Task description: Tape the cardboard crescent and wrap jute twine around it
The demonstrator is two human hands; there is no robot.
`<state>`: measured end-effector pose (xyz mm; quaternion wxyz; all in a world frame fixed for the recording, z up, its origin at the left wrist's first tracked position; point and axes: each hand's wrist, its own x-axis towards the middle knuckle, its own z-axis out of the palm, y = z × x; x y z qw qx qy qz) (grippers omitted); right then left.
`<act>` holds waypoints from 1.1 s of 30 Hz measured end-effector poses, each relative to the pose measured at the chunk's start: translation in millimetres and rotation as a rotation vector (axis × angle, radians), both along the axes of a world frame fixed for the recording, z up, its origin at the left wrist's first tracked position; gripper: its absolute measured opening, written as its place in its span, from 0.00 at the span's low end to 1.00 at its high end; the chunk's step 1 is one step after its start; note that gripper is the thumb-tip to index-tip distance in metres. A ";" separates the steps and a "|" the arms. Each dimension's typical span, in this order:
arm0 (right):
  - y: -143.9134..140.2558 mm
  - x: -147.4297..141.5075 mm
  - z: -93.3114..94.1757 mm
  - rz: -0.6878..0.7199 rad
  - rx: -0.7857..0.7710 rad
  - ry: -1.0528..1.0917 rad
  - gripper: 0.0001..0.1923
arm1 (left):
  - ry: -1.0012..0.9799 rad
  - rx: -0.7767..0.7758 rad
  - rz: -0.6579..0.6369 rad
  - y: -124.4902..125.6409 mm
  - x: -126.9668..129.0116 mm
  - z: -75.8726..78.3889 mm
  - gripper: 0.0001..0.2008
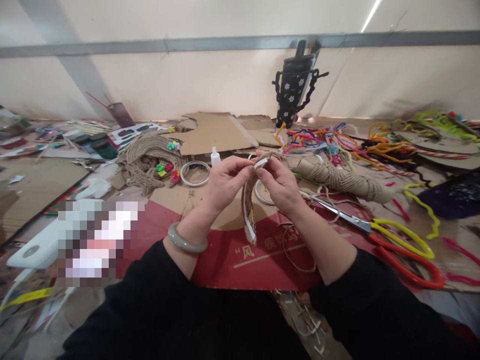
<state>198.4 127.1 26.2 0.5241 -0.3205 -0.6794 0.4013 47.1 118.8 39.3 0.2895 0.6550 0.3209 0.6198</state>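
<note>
Between the fingertips: strip point(249, 207), top end pinched, rest hanging below.
Left hand point(225, 182): thumb and forefinger pressed on the strip's top edge.
Right hand point(279, 182): fingers closed on the same end.
Right of the fingers: scissors point(378, 232).
Beyond the fingers: glue bottle point(215, 157).
Risk: strip may slip or tear if the pinch loosens or pulls unevenly.

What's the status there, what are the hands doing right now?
Left hand and right hand both pinch a cardboard strip at its top. Strip hangs above red cardboard. Scissors lie to the right.
</note>
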 end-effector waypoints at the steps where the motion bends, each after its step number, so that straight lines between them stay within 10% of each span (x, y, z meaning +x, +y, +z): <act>1: 0.0 0.6 -0.1 0.002 0.006 -0.014 0.27 | 0.020 0.032 0.008 -0.5 0.2 0.2 0.04; 33: -2.0 0.2 0.2 0.098 0.012 -0.088 0.25 | 0.188 0.184 0.062 -6.4 -1.5 7.1 0.05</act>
